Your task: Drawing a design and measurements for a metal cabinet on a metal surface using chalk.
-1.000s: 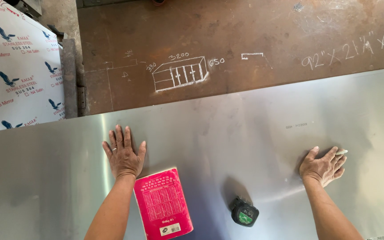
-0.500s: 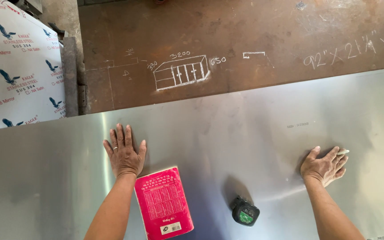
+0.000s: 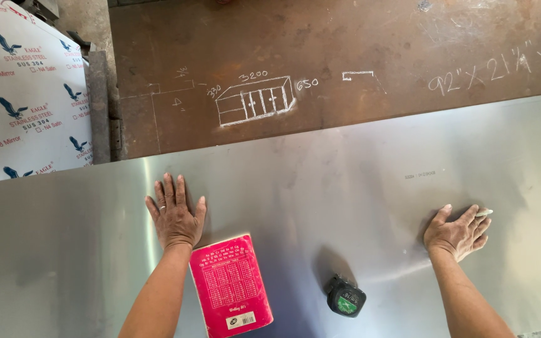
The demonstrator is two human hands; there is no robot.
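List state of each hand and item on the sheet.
Left hand: flat, palm down on the steel sheet.
Right hand: pressed on sheet, small white stick between fingers.
Red booklet: closed, lying flat.
Tape measure: retracted, untouched.

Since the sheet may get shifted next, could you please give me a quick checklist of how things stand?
1. Left hand flat on the steel sheet: ok.
2. Right hand pressed on the sheet: ok.
3. White stick secure in the right fingers: cannot tell.
4. Red booklet off the sheet: not ok, lying loose.
5. Tape measure off the sheet: not ok.
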